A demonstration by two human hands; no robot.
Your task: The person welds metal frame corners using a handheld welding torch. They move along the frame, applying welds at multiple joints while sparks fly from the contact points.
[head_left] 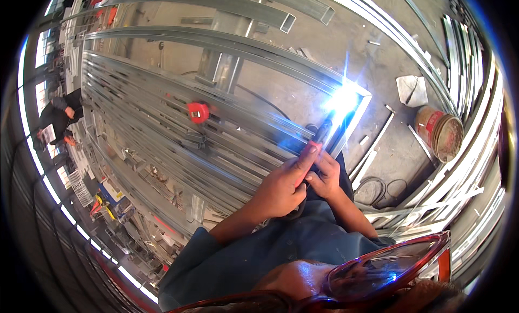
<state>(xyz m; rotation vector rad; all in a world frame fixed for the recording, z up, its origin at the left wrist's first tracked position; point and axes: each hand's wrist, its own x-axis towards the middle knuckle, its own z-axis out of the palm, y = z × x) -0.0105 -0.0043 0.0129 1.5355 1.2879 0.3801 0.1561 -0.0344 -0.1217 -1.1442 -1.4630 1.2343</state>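
Note:
My left hand (282, 187) is closed around the handle of a welding torch (323, 132) with a dark neck and a red part near the fingers. Close beside it, my right hand (326, 175) is closed at the same handle, its fingers against the left ones. At the torch's tip a blue-white arc glares over the corner end of a metal tube frame (363, 103), and the glare hides the exact spot. Long grey square tubes (254, 104) run leftward from there. A red tape measure (198, 113) lies on them.
On the floor at right stand a worn bucket (447, 137) and a pale sheet (412, 91). Metal strips and offcuts (373, 150) lie near a loop of cable (376, 189). Long profiles (459, 58) line the far right. A person (60, 111) is at the far left.

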